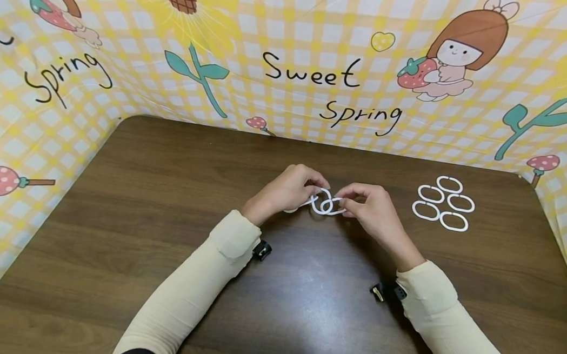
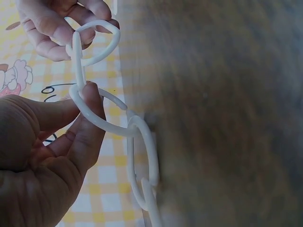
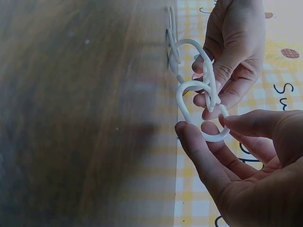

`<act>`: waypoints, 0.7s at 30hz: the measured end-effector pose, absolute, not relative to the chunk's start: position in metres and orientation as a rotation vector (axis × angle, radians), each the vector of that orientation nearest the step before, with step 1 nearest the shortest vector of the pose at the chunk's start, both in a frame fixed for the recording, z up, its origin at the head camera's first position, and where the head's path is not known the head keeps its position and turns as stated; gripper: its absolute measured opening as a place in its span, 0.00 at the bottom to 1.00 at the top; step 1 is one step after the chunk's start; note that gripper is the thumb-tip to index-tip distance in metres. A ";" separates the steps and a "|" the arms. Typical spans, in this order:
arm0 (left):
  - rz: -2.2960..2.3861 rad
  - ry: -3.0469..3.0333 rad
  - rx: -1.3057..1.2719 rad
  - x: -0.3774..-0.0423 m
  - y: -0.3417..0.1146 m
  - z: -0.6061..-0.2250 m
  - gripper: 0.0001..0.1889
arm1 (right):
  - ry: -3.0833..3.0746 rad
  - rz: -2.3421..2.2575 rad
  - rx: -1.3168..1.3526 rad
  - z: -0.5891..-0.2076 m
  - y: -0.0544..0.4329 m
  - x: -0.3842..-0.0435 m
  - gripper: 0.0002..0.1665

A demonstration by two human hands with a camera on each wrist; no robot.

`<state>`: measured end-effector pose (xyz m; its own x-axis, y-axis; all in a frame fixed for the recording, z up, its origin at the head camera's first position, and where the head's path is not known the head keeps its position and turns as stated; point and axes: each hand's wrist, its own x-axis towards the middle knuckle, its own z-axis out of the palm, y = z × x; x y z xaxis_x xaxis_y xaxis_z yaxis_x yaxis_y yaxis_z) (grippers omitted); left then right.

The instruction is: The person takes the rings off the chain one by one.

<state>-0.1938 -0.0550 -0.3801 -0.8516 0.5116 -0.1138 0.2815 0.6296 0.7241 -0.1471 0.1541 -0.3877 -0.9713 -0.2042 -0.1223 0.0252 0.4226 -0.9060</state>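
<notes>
In the left wrist view, a chain of white plastic oval links (image 2: 102, 124) runs between both hands and trails down past the left one. My left hand (image 1: 290, 189) pinches one link between thumb and fingers. The right hand (image 1: 373, 208) grips the end link (image 3: 215, 138) by its outer curve, thumb on one side and fingers on the other. A break in that end link shows close to the right thumb in the right wrist view. Another link joins the two held ones, and further links (image 2: 152, 203) hang from the left hand's link.
Several loose white oval links (image 1: 425, 210) lie in a cluster on the brown wooden table (image 1: 165, 191), right of the right hand. A yellow checked cloth (image 1: 292, 37) with printed drawings stands along the table's back and sides.
</notes>
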 end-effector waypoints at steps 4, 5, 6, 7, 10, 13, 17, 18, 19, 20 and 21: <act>1.055 2.548 0.636 -0.194 -0.055 -0.380 0.11 | 2.513 -1.535 -0.186 -0.388 0.153 -0.147 0.09; 1.056 2.547 0.636 -0.194 -0.055 -0.380 0.11 | 2.529 -1.522 -0.192 -0.388 0.152 -0.147 0.09; 1.058 2.547 0.635 -0.194 -0.055 -0.380 0.11 | 2.547 -1.506 -0.198 -0.387 0.152 -0.148 0.08; 1.060 2.545 0.636 -0.194 -0.055 -0.380 0.11 | 2.564 -1.492 -0.204 -0.387 0.152 -0.148 0.08; 1.064 2.541 0.635 -0.194 -0.055 -0.380 0.10 | 2.610 -1.456 -0.219 -0.387 0.151 -0.148 0.08; 1.068 2.535 0.631 -0.194 -0.055 -0.380 0.10 | 2.638 -1.438 -0.231 -0.387 0.150 -0.147 0.08; 1.071 2.531 0.624 -0.194 -0.054 -0.379 0.10 | 2.661 -1.427 -0.243 -0.387 0.149 -0.147 0.07; 1.071 2.532 0.624 -0.194 -0.054 -0.379 0.10 | 2.668 -1.425 -0.248 -0.387 0.149 -0.147 0.08; 1.071 2.533 0.623 -0.194 -0.054 -0.379 0.10 | 2.675 -1.422 -0.254 -0.387 0.149 -0.147 0.08; 1.071 2.535 0.624 -0.194 -0.055 -0.379 0.10 | 2.684 -1.418 -0.263 -0.387 0.148 -0.147 0.08; 1.071 2.537 0.625 -0.195 -0.055 -0.380 0.10 | 2.695 -1.412 -0.275 -0.387 0.148 -0.147 0.08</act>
<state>-0.1945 -0.0546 -0.3795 -0.8544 0.5062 -0.1174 0.2689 0.6239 0.7338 -0.1470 0.1484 -0.3871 -0.9800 -0.1986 0.0065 -0.1184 0.5574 -0.8218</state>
